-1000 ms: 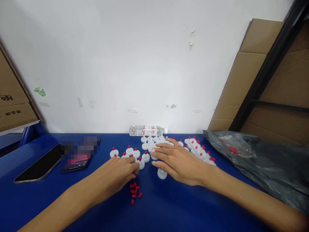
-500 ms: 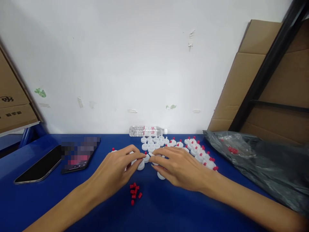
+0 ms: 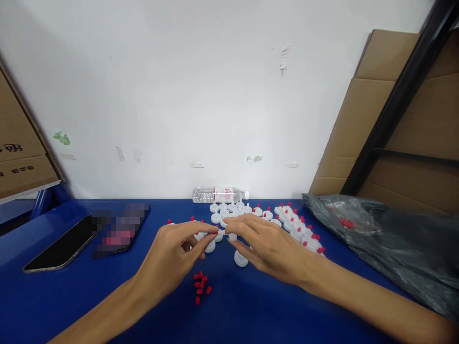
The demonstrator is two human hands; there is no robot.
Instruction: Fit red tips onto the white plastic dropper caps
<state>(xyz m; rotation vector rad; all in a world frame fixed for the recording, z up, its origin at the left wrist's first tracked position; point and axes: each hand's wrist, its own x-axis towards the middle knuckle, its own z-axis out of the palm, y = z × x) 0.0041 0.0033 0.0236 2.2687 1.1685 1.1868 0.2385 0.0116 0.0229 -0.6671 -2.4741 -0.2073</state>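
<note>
Between thumb and forefinger my left hand point(image 3: 175, 251) pinches a small red cap point(image 3: 216, 232). My right hand point(image 3: 270, 243) is closed on a white nozzle lid point(image 3: 232, 236), held sideways with its spout pointing left at the red cap. The two pieces meet at the spout's tip; how far the cap sits on it is hidden by my fingers. Another white lid point(image 3: 240, 259) stands below my right hand. Loose red caps point(image 3: 200, 284) lie in a small pile nearer me. Behind my hands stand several white lids without red tips point(image 3: 215, 218).
Red-tipped lids point(image 3: 297, 233) stand grouped at the right. A clear bottle point(image 3: 204, 195) lies along the wall. Two phones, one dark point(image 3: 57, 246) and one with a lit screen point(image 3: 120, 236), lie at the left. Dark plastic sheeting point(image 3: 398, 253) covers the right side, with a clear bag point(image 3: 366, 215) on top.
The white lid in my right hand now shows tipped sideways, its spout against the red cap in my left fingers. My right hand has shifted slightly right.
</note>
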